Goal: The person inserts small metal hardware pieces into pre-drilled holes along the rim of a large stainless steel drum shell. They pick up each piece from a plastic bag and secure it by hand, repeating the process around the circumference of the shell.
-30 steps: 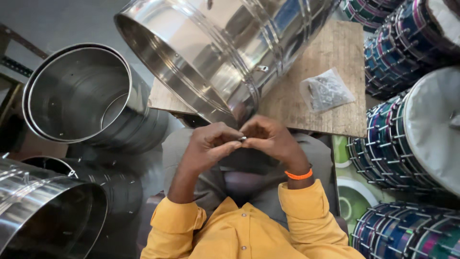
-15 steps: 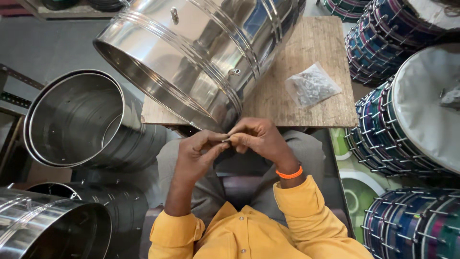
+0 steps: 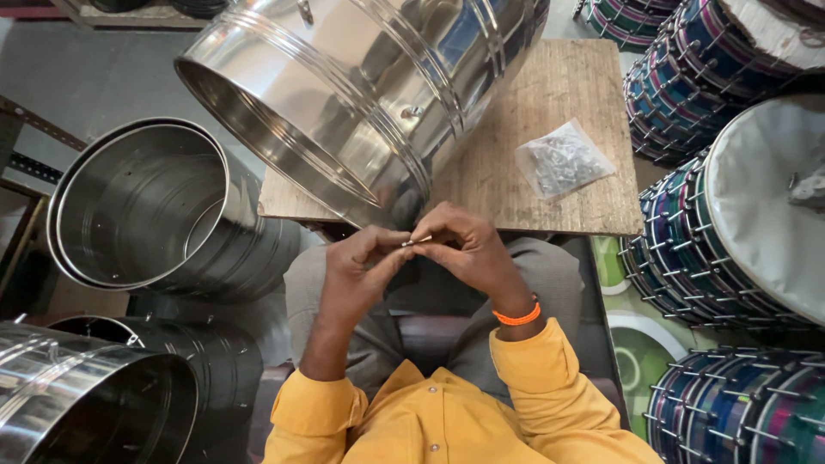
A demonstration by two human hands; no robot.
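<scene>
So both hands are pulled in close over the lap, wrists bent inward. The left hand point(image 3: 361, 262) and the right hand point(image 3: 468, 249) meet fingertip to fingertip, pinching a small metal screw point(image 3: 418, 241) between them, each hand closed on one end of it. The right wrist has an orange band point(image 3: 517, 315) on it, and both sleeves are yellow.

Just past the fingers sits a big shiny steel drum shell point(image 3: 361, 94), tipped on its side on a wooden board point(image 3: 550, 129), open mouth facing left and down, nothing inside that I can see. On the board to the right lies a clear plastic bag point(image 3: 563, 159) full of small metal hardware. Off to the left stands another steel shell point(image 3: 146, 206), looks hollow too. Finished coloured drums point(image 3: 730, 223) are stacked on the right.
</scene>
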